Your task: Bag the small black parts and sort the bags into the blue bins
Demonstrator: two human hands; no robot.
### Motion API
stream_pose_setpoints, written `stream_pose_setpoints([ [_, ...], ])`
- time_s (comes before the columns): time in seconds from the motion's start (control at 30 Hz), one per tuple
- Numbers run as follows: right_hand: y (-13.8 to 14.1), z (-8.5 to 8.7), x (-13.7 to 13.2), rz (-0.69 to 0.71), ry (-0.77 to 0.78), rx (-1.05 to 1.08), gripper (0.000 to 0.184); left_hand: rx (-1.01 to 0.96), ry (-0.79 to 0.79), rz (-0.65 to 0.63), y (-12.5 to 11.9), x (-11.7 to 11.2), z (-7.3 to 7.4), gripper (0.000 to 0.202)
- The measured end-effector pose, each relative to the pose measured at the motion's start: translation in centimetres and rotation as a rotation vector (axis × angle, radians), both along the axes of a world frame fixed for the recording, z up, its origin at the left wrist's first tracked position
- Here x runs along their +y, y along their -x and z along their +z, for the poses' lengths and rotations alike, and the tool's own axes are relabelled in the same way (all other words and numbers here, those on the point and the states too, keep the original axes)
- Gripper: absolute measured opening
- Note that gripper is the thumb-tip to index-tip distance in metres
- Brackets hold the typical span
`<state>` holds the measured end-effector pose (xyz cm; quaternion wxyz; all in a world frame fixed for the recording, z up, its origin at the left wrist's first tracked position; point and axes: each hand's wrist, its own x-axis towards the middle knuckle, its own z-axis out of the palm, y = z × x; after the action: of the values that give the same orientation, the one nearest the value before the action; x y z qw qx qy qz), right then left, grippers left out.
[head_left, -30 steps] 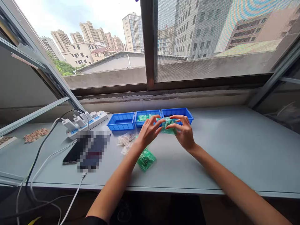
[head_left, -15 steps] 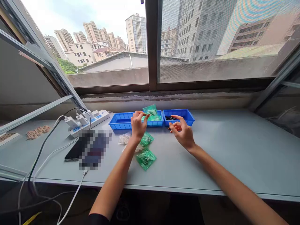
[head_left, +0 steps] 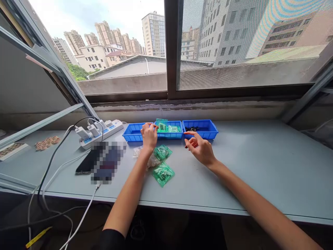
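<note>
My left hand [head_left: 149,136] pinches the left edge of a small green plastic bag [head_left: 162,126] with dark slots or strips showing on it. The bag hangs upright over the middle blue bin [head_left: 170,135], in which more green bags [head_left: 174,129] lie. My right hand [head_left: 201,149] is in front of the right blue bin [head_left: 209,130], thumb and index finger apart, with nothing seen between them. Small black parts [head_left: 191,128] sit at that bin's left end. On the table below lie two green bags of small parts [head_left: 163,173] and, partly behind my left forearm, clear bags [head_left: 153,161].
A left blue bin [head_left: 132,134] stands beside the middle one. Further left are a white power strip [head_left: 104,133] with plugs and cables, a black phone [head_left: 85,165], a blurred-out device [head_left: 106,166] and a pile of brown pieces [head_left: 47,143]. The window wall [head_left: 229,113] bounds the back.
My left hand has moved slightly left and down with the green bag, which now hangs straighter. My right hand stays near the right bin. The view has shifted a little.
</note>
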<state>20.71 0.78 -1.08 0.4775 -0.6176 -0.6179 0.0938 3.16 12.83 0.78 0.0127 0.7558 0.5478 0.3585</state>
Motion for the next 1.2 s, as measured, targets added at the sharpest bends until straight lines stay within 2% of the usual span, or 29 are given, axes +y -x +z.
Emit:
stream_pose_setpoints([
  [0.1, 0.0, 0.1, 0.0, -0.001, 0.018, -0.017, 0.03, 0.001, 0.003, 0.025, 0.2, 0.1, 0.1, 0.017],
  [0.17, 0.0, 0.1, 0.0, 0.007, 0.033, -0.036, 0.029, 0.006, -0.009, 0.013, 0.1, -0.1, 0.2, 0.025],
  [0.3, 0.2, -0.2, 0.1, 0.038, 0.058, -0.11, 0.024, 0.133, -0.008, -0.178, -0.3, -0.6, 0.3, 0.027],
  [0.37, 0.4, -0.3, 0.2, 0.076, 0.057, -0.158, 0.021, 0.209, 0.051, -0.272, -0.6, -0.8, 0.2, 0.025],
  [0.43, 0.6, -0.5, 0.1, 0.122, 0.05, -0.199, 0.021, 0.257, 0.119, -0.303, -0.8, -1.0, 0.0, 0.026],
  [0.53, 0.9, -0.8, 0.1, 0.184, 0.045, -0.241, 0.021, 0.289, 0.146, -0.293, -1.0, -1.3, 0.3, 0.026],
  [0.7, 0.7, -1.1, 0.2, 0.21, 0.025, -0.278, 0.023, 0.319, 0.045, -0.287, -1.0, -2.2, 2.0, 0.024],
  [0.8, 0.4, -1.1, 0.3, 0.19, 0.028, -0.283, 0.023, 0.433, 0.18, -0.328, -1.3, -3.2, 2.6, 0.028],
  [0.9, 0.1, -1.0, 0.4, 0.17, 0.056, -0.263, 0.023, 0.57, 0.3, -0.353, -1.7, -4.3, 2.3, 0.018],
  [0.93, 0.1, -0.9, 0.5, 0.162, 0.071, -0.243, 0.022, 0.597, 0.307, -0.344, -1.8, -4.6, 2.0, 0.016],
  [1.03, 0.1, -0.9, 0.6, 0.14, 0.13, -0.087, 0.021, 0.618, 0.293, -0.259, -1.5, -4.9, 1.5, 0.028],
  [1.13, 0.2, -0.9, 0.7, 0.148, 0.171, 0.1, 0.021, 0.592, 0.296, -0.189, -0.7, -4.5, 1.5, 0.036],
  [1.2, 0.2, -0.8, 0.8, 0.136, 0.177, 0.135, 0.021, 0.583, 0.336, -0.177, -0.2, -4.1, 1.7, 0.036],
])
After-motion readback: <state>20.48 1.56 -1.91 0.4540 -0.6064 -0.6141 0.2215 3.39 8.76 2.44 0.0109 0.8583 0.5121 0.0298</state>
